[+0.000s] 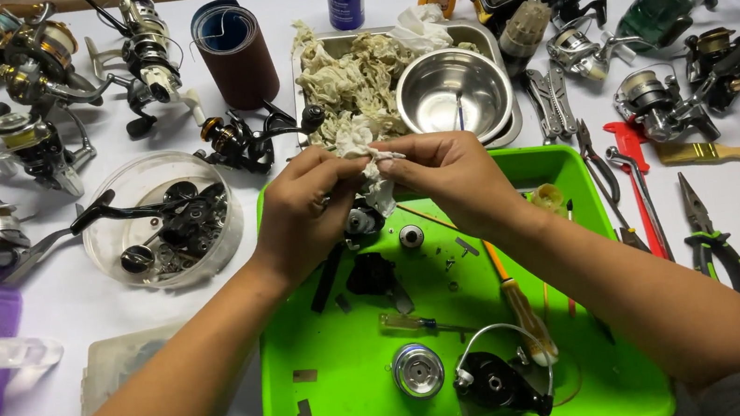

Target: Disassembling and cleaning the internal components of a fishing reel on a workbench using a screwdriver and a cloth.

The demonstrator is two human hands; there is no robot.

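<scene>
While both hands pinch one rag, they meet above a green tray.
Left hand (300, 212) and right hand (447, 180) grip the rag (372, 168) between fingertips; whether a small part sits inside, cannot tell. Tray (353, 379) lies under them, spool (418, 369) and reel body (497, 382) nearer the wrists, steel bowl (454, 85) beyond the fingers.

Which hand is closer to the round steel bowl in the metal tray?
The right hand: it lies just below the steel bowl. The left hand is farther, down and to the bowl's left.
</scene>
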